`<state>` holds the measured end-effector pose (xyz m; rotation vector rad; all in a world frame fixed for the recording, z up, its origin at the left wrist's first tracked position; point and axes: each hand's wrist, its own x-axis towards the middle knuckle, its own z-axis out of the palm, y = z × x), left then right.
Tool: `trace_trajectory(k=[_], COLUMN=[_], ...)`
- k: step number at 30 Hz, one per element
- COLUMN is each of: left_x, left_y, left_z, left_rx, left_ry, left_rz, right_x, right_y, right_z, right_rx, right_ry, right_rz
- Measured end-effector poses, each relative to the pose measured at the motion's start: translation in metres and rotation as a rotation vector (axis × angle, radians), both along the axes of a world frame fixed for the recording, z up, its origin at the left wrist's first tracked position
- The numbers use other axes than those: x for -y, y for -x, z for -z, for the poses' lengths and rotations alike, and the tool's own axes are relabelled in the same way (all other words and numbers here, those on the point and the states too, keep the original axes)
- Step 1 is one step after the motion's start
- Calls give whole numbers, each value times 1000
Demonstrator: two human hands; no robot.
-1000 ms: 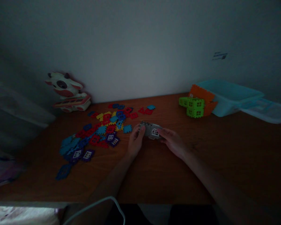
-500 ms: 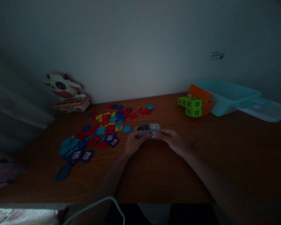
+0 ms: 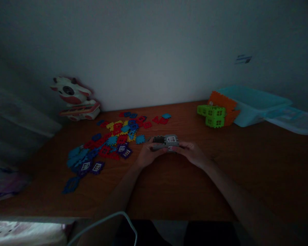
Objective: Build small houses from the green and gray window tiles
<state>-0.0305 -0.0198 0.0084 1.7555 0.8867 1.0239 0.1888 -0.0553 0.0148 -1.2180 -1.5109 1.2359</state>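
Observation:
Between my two hands, just above the middle of the wooden table, is a small grey block assembly (image 3: 171, 139) made of joined toothed tiles with white window grids. My left hand (image 3: 148, 153) is closed around its left end, where a dark opening shows on top. The right end is gripped by my right hand (image 3: 191, 152), its thumb against the front face. Undersides of the assembly and some fingertips are hidden. To the left of my left hand lie loose building tiles (image 3: 122, 139) in red, blue, yellow and purple.
A green block structure (image 3: 215, 117) stands against orange joined tiles (image 3: 227, 106) at the right, beside a light-blue plastic bin (image 3: 254, 106) and its clear lid (image 3: 295, 120). A toy cow keyboard (image 3: 78, 99) sits at the back left. A pale cable (image 3: 110, 216) crosses the lower foreground.
The view has shifted slightly, so most things sit a little further right. Both hands keep hold of the grey assembly, which appears tilted a little differently.

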Motion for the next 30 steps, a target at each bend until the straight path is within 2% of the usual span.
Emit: trace_trajectory(k=[4,8,11,14,17,19,23,26,30], left_x=[1,0,-2,-4,-5,-4,-1,2,4], left_y=[-3,-2,-1,-1,-1,-2,-6,-8,-8], left_z=[0,-3,-5,-7,-5,-3,3,5,6], left_rx=[8,44,94,117,126,134,96,75,38], left_ry=[-53,-109,-62,17,70,71,3,-80,-129], left_rz=[-92,-210,-293,-326,-330,-305,-214,-165,-94], right_x=[-2,-3,-3,-2,-2,-3,-5,-6,-5], right_y=[4,4,0,-2,0,2,3,2,1], right_z=[3,9,11,12,13,13,9,5,2], right_rx=[-73,-13,128,222,221,94,-203,-296,-320], right_ry=[-43,-72,-159,-260,-277,-225,2,136,213], right_rz=[8,153,238,235,237,258,246,191,152])
